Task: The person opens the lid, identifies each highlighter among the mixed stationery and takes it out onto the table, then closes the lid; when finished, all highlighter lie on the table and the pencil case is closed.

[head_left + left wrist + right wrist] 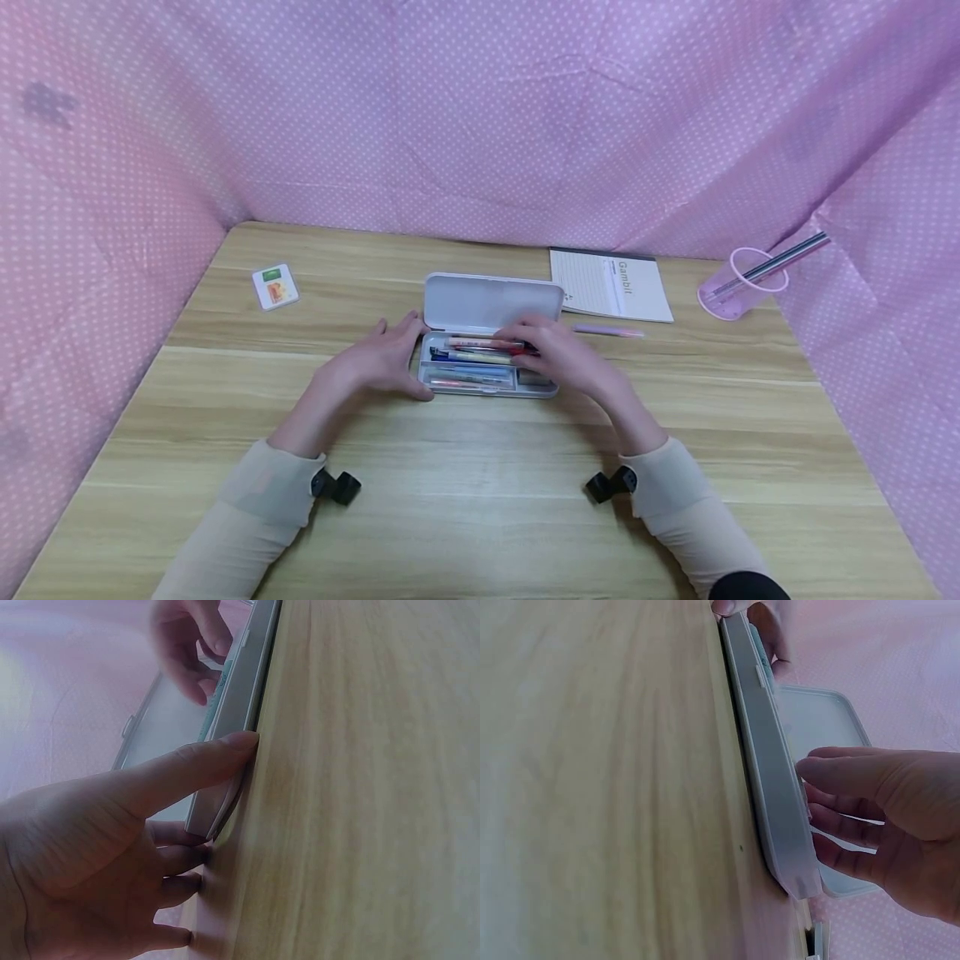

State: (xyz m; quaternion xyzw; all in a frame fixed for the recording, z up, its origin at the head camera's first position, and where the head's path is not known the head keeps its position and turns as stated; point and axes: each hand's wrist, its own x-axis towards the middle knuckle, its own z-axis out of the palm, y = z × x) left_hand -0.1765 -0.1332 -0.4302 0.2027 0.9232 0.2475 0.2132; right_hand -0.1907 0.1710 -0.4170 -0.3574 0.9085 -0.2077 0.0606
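Bracing the pencil case (480, 304), the left hand (381, 360) has fingers spread; whether the right hand (558, 354) grips, I cannot tell; bumping could scatter pens (476, 342).

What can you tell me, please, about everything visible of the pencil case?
The pencil case is long, pale grey, round-cornered and plastic-looking. It lies open on the wooden table, lid tipped back, pens in its divided base. The left hand touches its left end; the right hand is over its right part, contact with the case unclear.
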